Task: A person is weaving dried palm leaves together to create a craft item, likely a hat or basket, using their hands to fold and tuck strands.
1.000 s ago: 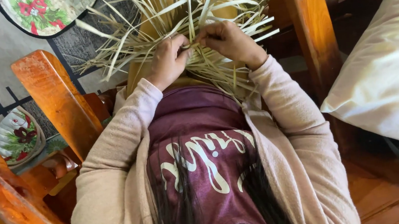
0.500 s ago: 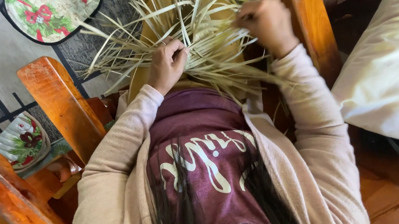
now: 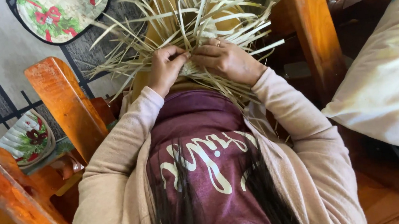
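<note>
i'm mid-weave: my left hand [image 3: 164, 68] and right hand [image 3: 223, 58] pinch straw strips [image 3: 201, 17] on my lap; the next strip needs tucking tight, i judge.

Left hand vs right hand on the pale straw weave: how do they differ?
The left hand is curled, fingertips pinching into the pale straw weave; the right hand lies flatter, fingers stretched leftward over the strips. The right hand wears a ring; none shows on the left hand. Both touch the weave, fingertips nearly meeting, with beige sleeves.
</note>
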